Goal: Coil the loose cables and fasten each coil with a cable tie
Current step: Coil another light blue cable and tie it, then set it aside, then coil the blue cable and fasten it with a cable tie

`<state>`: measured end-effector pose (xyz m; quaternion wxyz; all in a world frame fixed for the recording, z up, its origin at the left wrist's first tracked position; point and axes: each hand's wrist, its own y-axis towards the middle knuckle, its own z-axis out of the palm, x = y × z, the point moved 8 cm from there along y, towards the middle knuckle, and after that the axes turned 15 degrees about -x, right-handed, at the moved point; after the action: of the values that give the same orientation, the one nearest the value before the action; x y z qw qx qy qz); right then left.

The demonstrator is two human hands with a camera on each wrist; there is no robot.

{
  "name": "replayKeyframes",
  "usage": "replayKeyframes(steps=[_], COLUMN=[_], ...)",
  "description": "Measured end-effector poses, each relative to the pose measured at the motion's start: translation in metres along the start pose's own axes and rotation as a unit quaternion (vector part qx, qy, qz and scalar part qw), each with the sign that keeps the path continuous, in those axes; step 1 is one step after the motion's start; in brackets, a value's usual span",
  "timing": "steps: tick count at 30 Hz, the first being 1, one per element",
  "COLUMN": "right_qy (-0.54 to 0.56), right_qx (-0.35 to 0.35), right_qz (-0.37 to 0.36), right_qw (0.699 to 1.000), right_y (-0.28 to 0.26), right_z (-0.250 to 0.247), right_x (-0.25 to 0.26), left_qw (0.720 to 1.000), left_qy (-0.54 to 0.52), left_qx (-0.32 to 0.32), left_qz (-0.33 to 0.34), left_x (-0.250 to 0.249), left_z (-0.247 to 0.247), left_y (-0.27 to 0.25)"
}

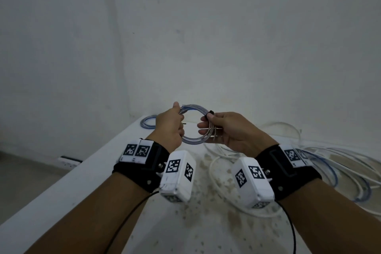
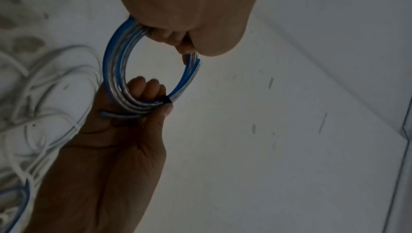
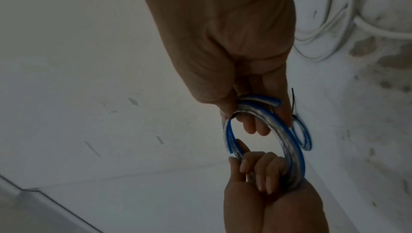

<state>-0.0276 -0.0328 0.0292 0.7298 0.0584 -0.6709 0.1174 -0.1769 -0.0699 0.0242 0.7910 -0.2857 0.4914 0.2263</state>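
Clear-and-blue cable wound into a small coil, held up in the air above the white table with both hands on it. Left hand has its fingers curled round the left side of the ring, thumb sticking up along the top edge. Right hand grips the right side, fingers hooked through the loop and thumb pressing right where a black cable tie wraps the strands. From the left wrist camera you can see that tie as a dark band round the bundle, just at the right thumb tip. One cut end of the cable pokes out loose near the right palm.

Second coil of the same blue stuff is lying flat on the far left corner of the table, close to the wall. In the right wrist view a thin black tail sticks up from it, looks like a tie, but it's too small to be sure.

Loose pile of white cables with some blue ones mixed in sprawls over the right side of the table, well apart from the hands. Tabletop has brownish blotches all over it
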Motion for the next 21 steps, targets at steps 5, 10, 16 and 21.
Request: replayKeyframes(steps=[5,10,16,21], right_qy=[0.002,0.042,0.055,0.010], right_qx=[0.002,-0.045,-0.094,-0.093], right_qz=[0.043,0.090,0.089,0.089], right_qw=[0.999,0.994,0.990,0.992], right_y=[0.043,0.116,0.193,0.240], right_z=[0.031,0.062,0.114,0.153], right_x=[-0.024,-0.050,-0.066,-0.083], left_qw=[0.998,0.985,0.982,0.982], left_qy=[-0.016,0.066,0.078,0.060], left_qx=[-0.028,-0.116,-0.114,-0.114], left_qz=[-0.051,-0.108,-0.126,-0.136], left_x=[0.009,0.039,0.059,0.067], left_z=[-0.031,-0.081,-0.094,-0.100], left_y=[0.039,0.088,0.119,0.130])
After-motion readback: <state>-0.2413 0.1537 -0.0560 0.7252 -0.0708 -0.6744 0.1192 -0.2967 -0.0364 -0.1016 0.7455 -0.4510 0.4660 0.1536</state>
